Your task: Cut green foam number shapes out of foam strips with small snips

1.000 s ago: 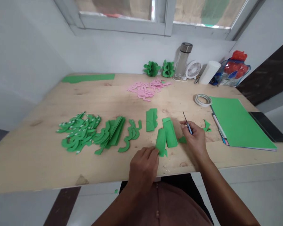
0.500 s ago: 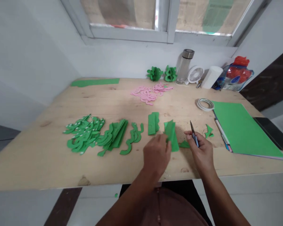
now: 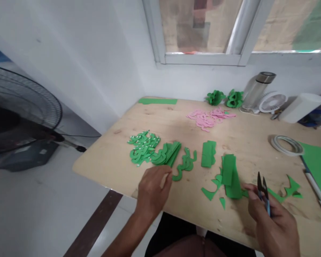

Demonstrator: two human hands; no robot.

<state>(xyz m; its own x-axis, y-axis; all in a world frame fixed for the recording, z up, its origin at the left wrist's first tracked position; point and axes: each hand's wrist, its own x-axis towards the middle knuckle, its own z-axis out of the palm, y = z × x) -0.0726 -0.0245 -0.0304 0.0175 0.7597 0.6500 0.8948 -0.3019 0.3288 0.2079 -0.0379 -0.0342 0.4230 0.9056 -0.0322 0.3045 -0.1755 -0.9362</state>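
My left hand (image 3: 153,189) is at the near end of a fanned stack of folded green strips (image 3: 172,151). Its fingers are curled, thumb close to forefinger, and whatever they may pinch is hidden. In my right hand (image 3: 275,217) is a small pair of scissors (image 3: 264,194), blades pointing up and slightly parted. Between the hands lie wavy green cutouts (image 3: 186,162), a short stack of green pieces with a scalloped edge (image 3: 208,154), overlapping green strips (image 3: 231,178) and green scraps (image 3: 210,192). Dotted green curly cutouts (image 3: 143,148) are heaped on the left.
Pink cutouts (image 3: 205,117) lie farther back. Two green paper shapes (image 3: 215,97), a bottle (image 3: 258,91), a small white fan (image 3: 273,102) and a white roll (image 3: 302,107) line the wall. Tape rolls (image 3: 286,145) and green sheets (image 3: 318,160) are right. A large fan (image 3: 24,107) stands left.
The view has swung left. My left hand has moved from the overlapping strips to the fanned stack. Green scraps now show beside the strips. The scissors stay in my right hand.
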